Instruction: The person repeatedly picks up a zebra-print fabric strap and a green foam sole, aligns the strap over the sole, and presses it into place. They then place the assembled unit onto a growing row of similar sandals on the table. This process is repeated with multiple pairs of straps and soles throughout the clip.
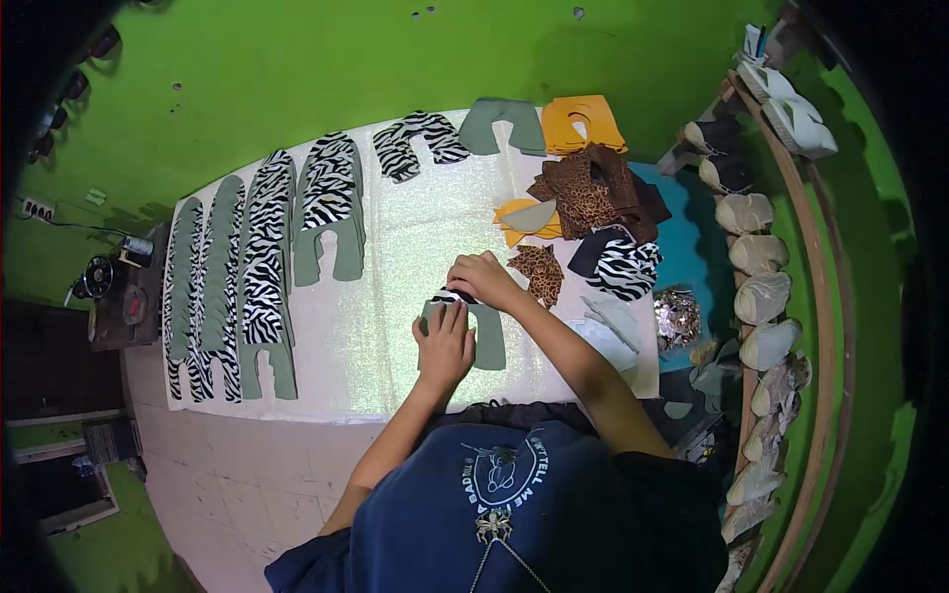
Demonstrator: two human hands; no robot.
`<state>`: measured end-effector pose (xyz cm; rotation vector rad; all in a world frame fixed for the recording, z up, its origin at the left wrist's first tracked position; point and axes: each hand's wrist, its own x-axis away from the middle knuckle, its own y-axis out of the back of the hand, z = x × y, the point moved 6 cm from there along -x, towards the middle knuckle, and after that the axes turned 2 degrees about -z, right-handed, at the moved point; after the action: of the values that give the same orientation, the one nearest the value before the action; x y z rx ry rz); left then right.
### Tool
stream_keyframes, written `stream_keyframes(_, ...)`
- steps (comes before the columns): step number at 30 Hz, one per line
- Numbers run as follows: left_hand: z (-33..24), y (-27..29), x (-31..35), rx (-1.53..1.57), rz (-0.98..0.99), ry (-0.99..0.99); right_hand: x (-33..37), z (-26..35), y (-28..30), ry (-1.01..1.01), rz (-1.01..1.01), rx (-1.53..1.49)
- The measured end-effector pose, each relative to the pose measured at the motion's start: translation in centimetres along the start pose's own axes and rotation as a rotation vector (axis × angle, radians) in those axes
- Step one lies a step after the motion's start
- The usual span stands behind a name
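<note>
At the middle of the table [395, 326], a grey-green U-shaped cut piece [487, 341] lies in front of me. A zebra-print piece [447, 296] shows at its far edge, mostly covered by my hands. My left hand [447, 346] rests on the green piece with its fingers stretched over the near side of the zebra print. Bent over the far edge of the zebra-print piece, my right hand [482, 278] has its fingers closed on it. The fingertips of the right hand are partly hidden.
Overlapping rows of green and zebra-print pieces [267, 227] run along the left side. A zebra-print U piece [420, 143], green U pieces [499, 126] and orange pieces [583, 124] lie at the back. Leopard-print pieces [590, 188] pile up at right, near a rack of shoe lasts [761, 296].
</note>
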<state>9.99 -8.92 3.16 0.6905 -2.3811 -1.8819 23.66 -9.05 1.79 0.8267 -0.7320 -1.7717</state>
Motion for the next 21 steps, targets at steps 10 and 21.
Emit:
stream_keyframes(10,-0.4,0.3,-0.4,-0.031,-0.011,-0.02,0.2,-0.1,0.1,0.002,-0.039,0.038)
stream_keyframes(21,-0.5,-0.8,0.0,-0.052,0.025,0.019,0.0,0.1,0.1,0.016,-0.033,0.0)
